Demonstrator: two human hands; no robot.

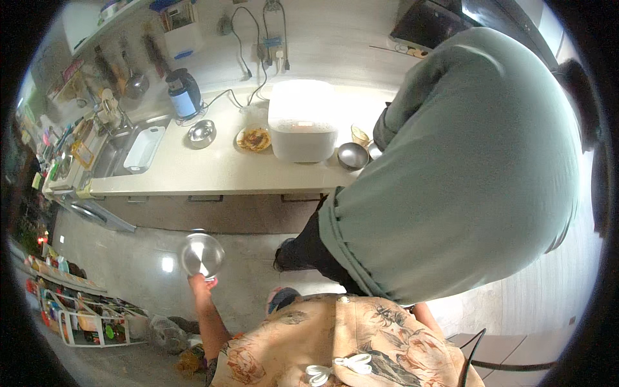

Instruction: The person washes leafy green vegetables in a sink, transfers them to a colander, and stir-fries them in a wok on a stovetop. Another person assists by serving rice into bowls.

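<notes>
My left hand point(203, 283) grips the rim of a round stainless steel bowl point(202, 255), held out over the floor in front of the counter. The bowl looks slightly blurred, and its inside faces up. My right hand is out of view; only part of the right forearm point(427, 317) shows beside my floral garment, below the other person's shirt. On the counter point(232, 179) before me are another metal bowl point(201, 133), a plate of food point(254, 139), a white appliance point(303, 121) and a metal bowl point(353, 156) to its right.
Another person in a green shirt point(464, 179) leans over the counter close on my right. A sink point(110, 155) with a white basin point(144, 149) lies at the left. A black kettle-like appliance point(184, 94) stands near the wall. A white rack point(99, 329) with various goods stands at lower left.
</notes>
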